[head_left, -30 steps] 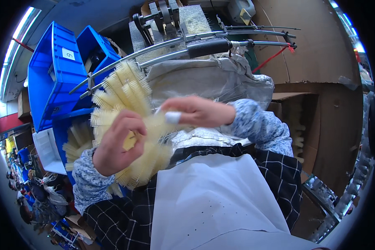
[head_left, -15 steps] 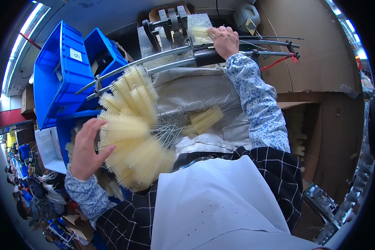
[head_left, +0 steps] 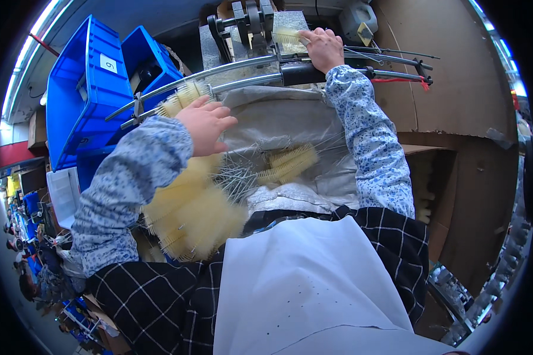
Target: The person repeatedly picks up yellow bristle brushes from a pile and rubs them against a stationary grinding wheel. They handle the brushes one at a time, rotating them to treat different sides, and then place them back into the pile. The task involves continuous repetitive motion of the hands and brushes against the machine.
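My right hand [head_left: 324,51] is closed round the wire stems of pale yellow tube brushes, at the metal rails. Bristles of a brush [head_left: 287,35] stick out to its left, while thin wire stems trail to the right. My left hand [head_left: 206,125], fingers stretched out and apart, is over the upper part of a fanned heap of pale yellow brushes [head_left: 189,207]; whether it touches them I cannot tell. Part of the heap is hidden behind the left hand and sleeve. The heap's wire stems [head_left: 236,177] point right, towards a few separate brushes [head_left: 290,163] on the pale cloth.
Two curved metal rails [head_left: 243,83] cross in front of a metal machine [head_left: 249,29]. Blue bins [head_left: 95,89] stand at the left, with a white tray [head_left: 63,192] below. A pale cloth [head_left: 272,118] hangs below the rails. Cardboard [head_left: 444,71] lines the right side.
My left hand has moved up and right, from the heap's left side to over its upper part. My right hand stays near the rails with its brush stems.
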